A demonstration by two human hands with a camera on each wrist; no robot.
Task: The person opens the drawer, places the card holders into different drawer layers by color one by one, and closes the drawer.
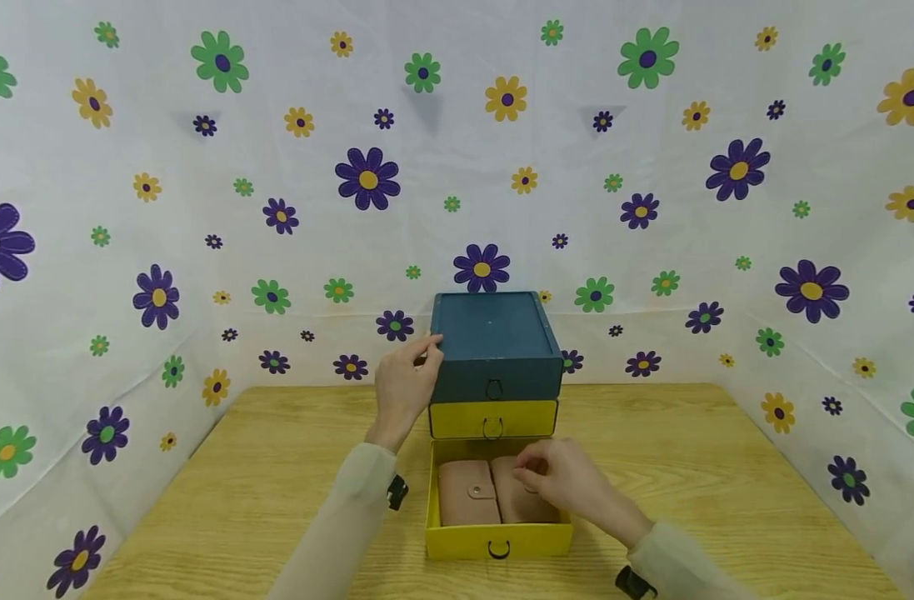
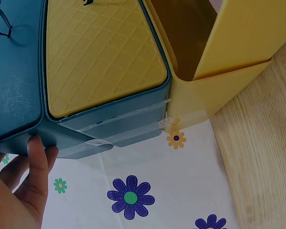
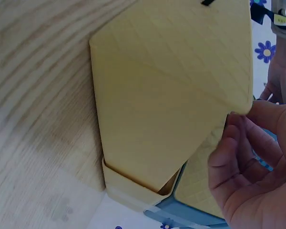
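Note:
A stacked drawer unit (image 1: 497, 327) has a blue top section with a shut drawer, a yellow drawer (image 1: 464, 420) below, and a pulled-out yellow bottom drawer (image 1: 460, 542). Inside that bottom drawer, two pinkish-tan wallets lie side by side: a left wallet (image 1: 457, 479) with a snap strap, and a right wallet (image 1: 527, 504) partly covered by my right hand (image 1: 565, 479). Its fingers are loosely bent just over the wallet; whether the tips touch it is hidden. My left hand (image 1: 407, 383) touches the upper left side of the blue section with its fingertips.
The unit stands on a wood-grain table (image 1: 651, 467), near its back edge. Behind and on both sides hangs a white cloth (image 1: 442, 242) printed with flowers. Small dark loop handles sit on the drawer fronts. Clear tape (image 2: 138, 121) runs along the unit's side.

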